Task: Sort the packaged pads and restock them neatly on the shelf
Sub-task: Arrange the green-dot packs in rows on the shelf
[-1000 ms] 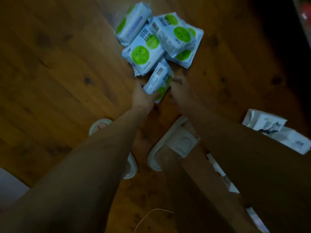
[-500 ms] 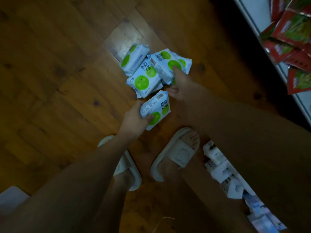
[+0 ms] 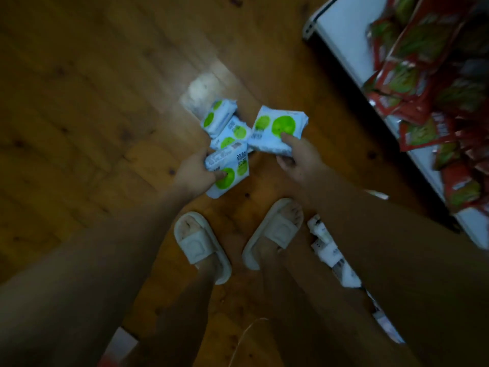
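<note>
Left hand [image 3: 194, 172]: gripping one green-dotted pad pack [image 3: 228, 169], thumb pressing on its face.
Right hand [image 3: 300, 158]: pinching a second pad pack [image 3: 277, 129], lifting it clear of the floor.
Remaining pad packs [image 3: 223, 125]: lying on the wooden floor [image 3: 92, 102] just beyond both hands.
Shelf [image 3: 346, 30]: standing right of the right hand, carrying red snack bags [image 3: 423, 75].
Slippers [image 3: 201, 245]: sitting below the hands.
</note>
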Available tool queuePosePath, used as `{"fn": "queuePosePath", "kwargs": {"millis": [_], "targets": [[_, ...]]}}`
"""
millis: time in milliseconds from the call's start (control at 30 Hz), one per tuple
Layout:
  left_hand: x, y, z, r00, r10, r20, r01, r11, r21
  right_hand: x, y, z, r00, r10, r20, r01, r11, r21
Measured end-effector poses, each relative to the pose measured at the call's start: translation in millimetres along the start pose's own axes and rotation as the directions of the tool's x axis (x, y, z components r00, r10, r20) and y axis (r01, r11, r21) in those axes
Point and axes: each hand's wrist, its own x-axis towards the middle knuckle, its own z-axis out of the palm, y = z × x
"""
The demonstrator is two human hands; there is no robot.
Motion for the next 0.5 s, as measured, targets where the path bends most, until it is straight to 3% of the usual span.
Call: {"fn": "queuePosePath", "kwargs": {"millis": [133, 233, 333, 500], "targets": [[-97.8, 79.4, -58.3, 0.995, 0.039, 0.087, -0.050, 0.992, 0.118, -148.5, -44.0, -34.5, 0.999, -0.033, -0.025, 0.033, 0.999, -0.014], [-183.1, 151.4, -112.6, 0.986, 0.091, 0.139, -0.116, 0.975, 0.187, -273.8, -91.3, -55.3, 0.996, -0.076, 0.038, 0.076, 0.997, 0.002], [-266.9, 210.4, -167.2, 0.977, 0.205, 0.062, -0.211, 0.968, 0.134, -389.9, -133.5, -72.0, 0.967, -0.246, 0.066, 0.250, 0.967, -0.056], [-365.9, 281.3, -227.9, 0.932, 0.362, -0.012, -0.361, 0.932, 0.035, -525.1, -167.8, -100.9, 0.846, -0.534, -0.012, 0.517, 0.824, -0.230]]}}
